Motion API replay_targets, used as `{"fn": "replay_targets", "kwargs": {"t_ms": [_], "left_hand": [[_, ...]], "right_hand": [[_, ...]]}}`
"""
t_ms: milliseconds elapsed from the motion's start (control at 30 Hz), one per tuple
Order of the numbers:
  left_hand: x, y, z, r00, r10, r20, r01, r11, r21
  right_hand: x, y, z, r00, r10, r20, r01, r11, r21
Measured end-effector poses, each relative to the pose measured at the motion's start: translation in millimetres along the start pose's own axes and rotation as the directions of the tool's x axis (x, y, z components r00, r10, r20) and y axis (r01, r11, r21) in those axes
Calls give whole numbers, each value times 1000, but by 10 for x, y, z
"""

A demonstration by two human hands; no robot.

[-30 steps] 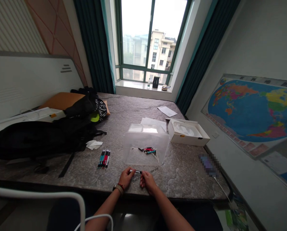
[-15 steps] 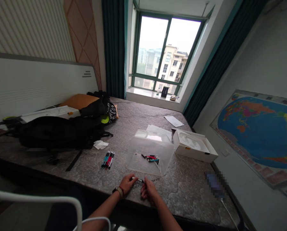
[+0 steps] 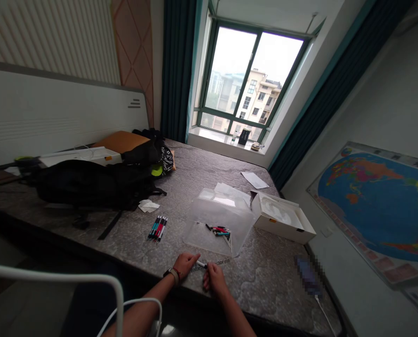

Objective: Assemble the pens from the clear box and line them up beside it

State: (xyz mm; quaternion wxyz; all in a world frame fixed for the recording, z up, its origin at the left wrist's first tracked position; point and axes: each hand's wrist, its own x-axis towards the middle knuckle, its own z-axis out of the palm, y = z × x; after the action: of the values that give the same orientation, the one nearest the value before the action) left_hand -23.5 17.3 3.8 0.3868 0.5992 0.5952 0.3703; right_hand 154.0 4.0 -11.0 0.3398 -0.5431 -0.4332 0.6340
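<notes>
- Right at the near edge, both forearms reach forward from the bottom of the frame, elbows low and wrists angled inward, and the hands come together!
- The left hand is curled over, with a watch and a red cord bracelet on its wrist.
- The right hand comes in fingers-first, knuckles up.
- Between them, a slim black pen is pinched by the fingers of both hands, lying crosswise just above the mattress edge.
- Under the hands, a grey quilted mattress with a pebbly, swirled texture and printed lettering.
- Just ahead, a clear plastic box, glossy and thin-walled, holds a small jumble of pens.
- To its left, a tight row of pens in teal, red and black lies side by side on the quilting.
- At right, an open white cardboard box sits beside the clear plastic.
- Farther up, loose white paper lies near the foot of the window.
- Upper left, a bulky black backpack slumps by a crumpled tissue.
- On the right wall, a big world map!
</notes>
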Motion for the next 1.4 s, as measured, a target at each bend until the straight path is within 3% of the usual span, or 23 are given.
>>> {"fn": "replay_targets", "kwargs": {"t_ms": [267, 433, 567, 700, 833, 1000, 1100, 1167, 1300, 1333, 1400], "left_hand": [[18, -4, 11, 990, -86, 110, 97, 991, -96], [61, 136, 114, 974, -198, 114, 223, 934, -278], [130, 197, 262, 911, -303, 279, 400, 813, -423], [186, 177, 362, 854, -333, 399, 514, 651, -559], [210, 127, 354, 846, -350, 402, 533, 580, -616], [162, 107, 256, 865, -312, 393, 495, 408, -767], [120, 110, 219, 880, -281, 383, 468, 372, -802], [102, 112, 214, 884, -281, 375, 461, 383, -801], [91, 118, 224, 891, -281, 355, 443, 378, -813], [91, 120, 227, 893, -279, 352, 439, 376, -816], [90, 126, 235, 896, -277, 346, 433, 384, -815]], "right_hand": [[-96, -157, -150, 995, -67, -75, 72, 995, 62], [-73, -541, -349, 963, -262, -57, 250, 955, -157], [-67, -954, -442, 918, -395, -31, 352, 850, -391], [-82, -1211, -459, 902, -429, 53, 396, 773, -496], [-75, -1339, -477, 872, -460, 166, 476, 722, -502], [8, -1385, -588, 903, -424, 72, 394, 748, -534], [60, -1386, -677, 922, -377, 94, 354, 714, -604], [84, -1417, -721, 903, -430, 14, 340, 694, -634], [112, -1491, -734, 778, -561, -283, 295, 724, -624], [113, -1482, -720, 778, -557, -290, 292, 730, -618], [101, -1410, -665, 843, -495, -210, 287, 744, -603]]}}
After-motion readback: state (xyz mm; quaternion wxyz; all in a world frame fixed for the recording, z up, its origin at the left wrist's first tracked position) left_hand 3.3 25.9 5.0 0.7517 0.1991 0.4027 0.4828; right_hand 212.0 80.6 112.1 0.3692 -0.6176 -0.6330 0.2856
